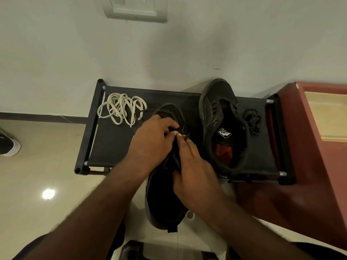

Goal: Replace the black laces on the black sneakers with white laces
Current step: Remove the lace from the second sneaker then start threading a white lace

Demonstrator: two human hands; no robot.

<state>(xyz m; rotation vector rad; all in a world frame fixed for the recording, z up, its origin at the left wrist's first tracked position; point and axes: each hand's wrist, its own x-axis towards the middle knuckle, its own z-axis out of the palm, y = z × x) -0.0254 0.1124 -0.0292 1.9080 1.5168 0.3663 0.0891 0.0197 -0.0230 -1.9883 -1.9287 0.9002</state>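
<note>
Resting with its toe on the black fabric shoe rack and its heel overhanging the front edge toward the person, the near black sneaker is where both hands meet. Its black lace, flecked with pale specks, trails across the toe and off toward the left. The left hand comes in from the left with fingers curled over the eyelet area, thumb and fingertips pinching the lace there. The right hand lies along the tongue, thumb tucked against the shoe's opening, its longer fingers reaching forward and nipping the lace's frayed end just beside the left thumb.

To the right on the rack stands the second black sneaker, unlaced, its insole showing a red patch and a white logo. A loose bundle of black lace sits just beside it, farther right. The white laces lie in a tangled heap at the rack's back left corner.

A red-brown cabinet adjoins the rack on the right, a white wall socket is above, and a black-and-white shoe sits on the beige tiled floor at far left.
</note>
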